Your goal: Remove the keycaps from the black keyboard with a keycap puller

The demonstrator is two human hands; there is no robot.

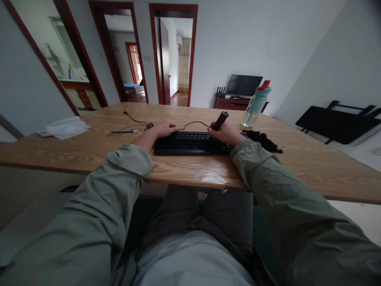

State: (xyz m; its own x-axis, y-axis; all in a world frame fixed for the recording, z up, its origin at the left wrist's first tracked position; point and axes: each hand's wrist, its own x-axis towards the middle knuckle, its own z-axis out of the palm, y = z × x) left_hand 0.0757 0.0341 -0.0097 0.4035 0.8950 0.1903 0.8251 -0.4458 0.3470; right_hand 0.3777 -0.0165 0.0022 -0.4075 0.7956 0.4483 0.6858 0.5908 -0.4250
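A black keyboard [190, 143] lies flat on the wooden table in front of me. My left hand [165, 129] grips its far left corner, with the fingers curled over the edge. In my closed right hand [226, 133], a black cylindrical tool [220, 120] leans up and to the right above the keyboard's right part. The tool's lower end is hidden by my fingers, so its exact kind does not show. Just right of that hand, a heap of small black pieces [263, 141], which look like keycaps, is spread on the table.
Behind the keyboard runs a thin black cable [193, 123]. Left of it lie a blue brush-like stick [123, 131] and coiled cord. White tissue [64, 128] sits at the table's left. A clear bottle with a red lid [256, 103] stands at the back right.
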